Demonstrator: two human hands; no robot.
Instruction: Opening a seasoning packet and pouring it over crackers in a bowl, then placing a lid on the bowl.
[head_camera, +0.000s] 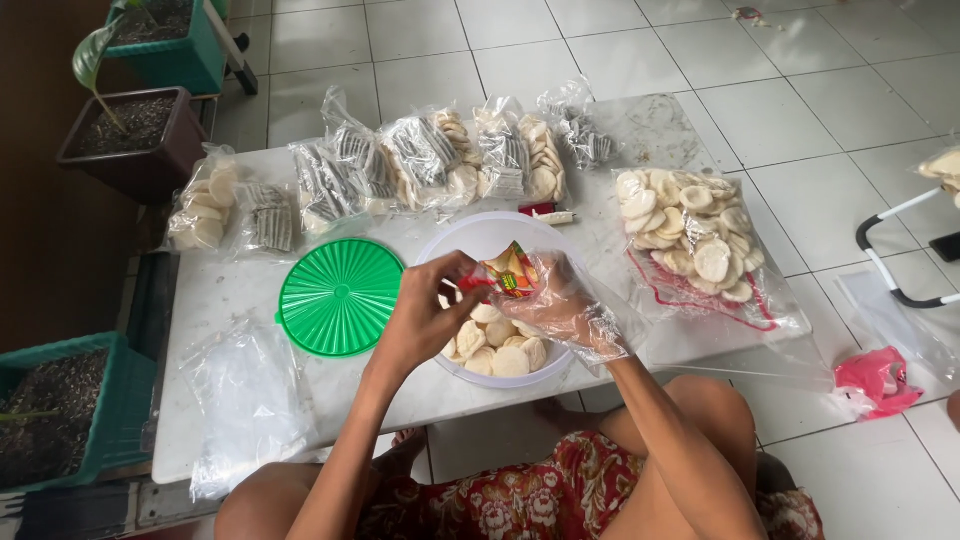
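Both hands hover over the white bowl (440, 250) of crackers: the left hand (432, 310) pinches a small colourful sachet (512, 272), the right hand (560, 308), inside a clear bag (610, 325), grips its other side. Bare counter (225, 295) lies left past the green lid (340, 297); the near edge is close.

Clear filled bags (430, 160) in row along tabletop (230, 300) far edge; large open bag (700, 240) right edge; small red-yellow-green sachet (512, 272) mid-tabletop; flat clear bags (245, 400) near-left corner.

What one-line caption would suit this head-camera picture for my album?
Over a white bowl of pale crackers, left hand and plastic-covered right hand hold a small colourful sachet.
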